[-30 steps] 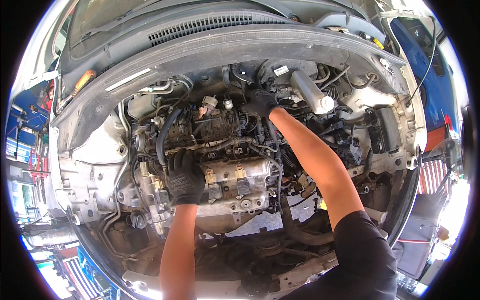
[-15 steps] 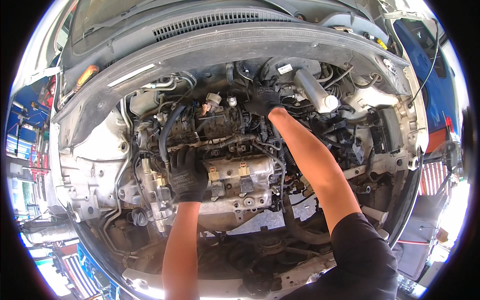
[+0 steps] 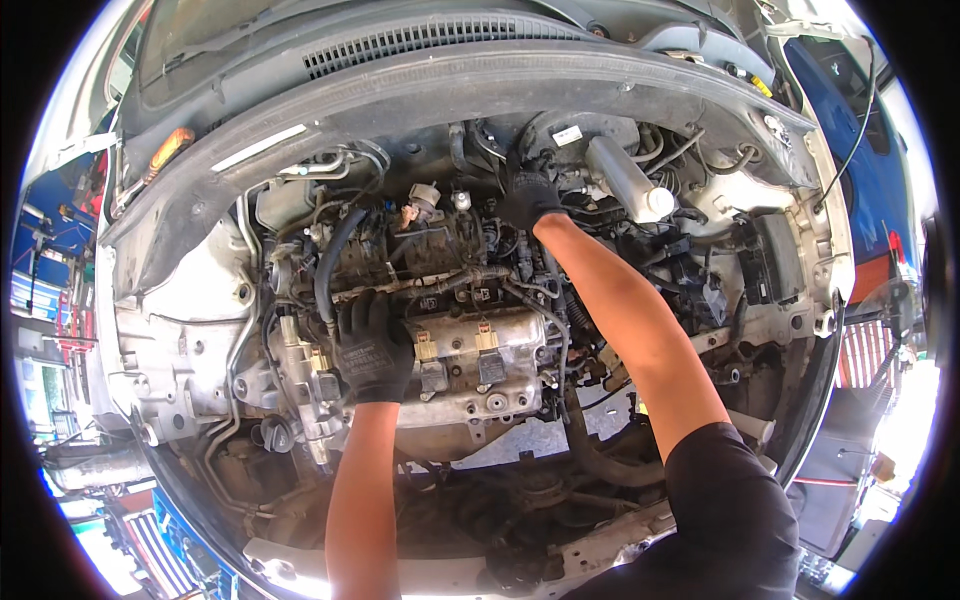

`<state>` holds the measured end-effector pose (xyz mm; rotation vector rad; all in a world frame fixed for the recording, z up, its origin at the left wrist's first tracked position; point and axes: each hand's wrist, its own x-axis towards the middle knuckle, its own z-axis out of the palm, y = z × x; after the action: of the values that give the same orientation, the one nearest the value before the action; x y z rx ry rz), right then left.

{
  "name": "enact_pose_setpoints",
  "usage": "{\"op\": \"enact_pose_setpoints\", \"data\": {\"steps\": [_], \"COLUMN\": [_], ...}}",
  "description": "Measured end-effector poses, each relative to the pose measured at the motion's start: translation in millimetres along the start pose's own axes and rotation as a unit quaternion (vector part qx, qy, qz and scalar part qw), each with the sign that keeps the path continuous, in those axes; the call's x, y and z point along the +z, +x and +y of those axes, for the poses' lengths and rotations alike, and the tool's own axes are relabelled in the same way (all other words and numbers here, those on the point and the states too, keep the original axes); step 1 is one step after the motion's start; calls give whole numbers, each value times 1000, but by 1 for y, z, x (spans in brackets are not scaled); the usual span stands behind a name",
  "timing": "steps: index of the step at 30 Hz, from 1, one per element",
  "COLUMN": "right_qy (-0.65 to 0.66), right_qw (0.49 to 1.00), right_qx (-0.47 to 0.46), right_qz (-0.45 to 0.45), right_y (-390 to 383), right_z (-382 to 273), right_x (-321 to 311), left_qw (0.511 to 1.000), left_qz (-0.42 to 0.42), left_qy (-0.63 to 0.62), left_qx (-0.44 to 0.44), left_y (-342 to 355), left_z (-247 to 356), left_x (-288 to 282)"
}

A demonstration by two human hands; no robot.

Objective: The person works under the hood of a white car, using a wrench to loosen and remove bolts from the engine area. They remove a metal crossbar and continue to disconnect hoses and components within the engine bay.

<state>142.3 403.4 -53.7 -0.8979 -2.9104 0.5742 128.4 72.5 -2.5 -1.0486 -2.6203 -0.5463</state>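
Observation:
My left hand (image 3: 376,350), in a black glove, rests on the engine's silver valve cover (image 3: 515,350). Its fingers are stretched out toward the dark intake area, and nothing shows in its grasp. Beside it stand ignition coils with pale connectors (image 3: 427,346), and a thick black hose (image 3: 338,265) curves down near its fingertips. My right hand (image 3: 533,197), also gloved, reaches deep to the back of the engine among hoses and wiring. The fingers there are hidden, so what they touch cannot be seen. To its right is a grey cylindrical reservoir with a white cap (image 3: 655,205).
An orange-handled tool (image 3: 172,148) lies at the left of the cowl. The black cowl edge (image 3: 440,88) arches over the back of the bay. A black box (image 3: 768,262) sits at the right, and the front crossmember (image 3: 420,565) runs along the near side.
The right hand has shifted slightly at the back of the engine, its forearm turning a little. The left hand stays in place on the valve cover.

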Motion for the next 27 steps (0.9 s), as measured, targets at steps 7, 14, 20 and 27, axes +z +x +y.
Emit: {"op": "enact_pose_setpoints", "data": {"steps": [7, 14, 20, 27], "right_qy": [-34, 79, 149, 390], "right_qw": [996, 996, 988, 918], "right_qx": [-69, 33, 4, -53], "right_qz": [47, -19, -28, -51], "right_y": [0, 6, 9, 70], "right_z": [-8, -24, -39, 1], "right_x": [-5, -14, -11, 48], "left_qw": [1000, 999, 1000, 1000], "left_qz": [13, 36, 29, 15], "left_qy": [-10, -6, -4, 0], "left_qx": [2, 18, 7, 7], "left_y": [0, 1, -2, 1], "left_z": [1, 2, 1, 4], "left_x": [-2, -2, -4, -4]}}
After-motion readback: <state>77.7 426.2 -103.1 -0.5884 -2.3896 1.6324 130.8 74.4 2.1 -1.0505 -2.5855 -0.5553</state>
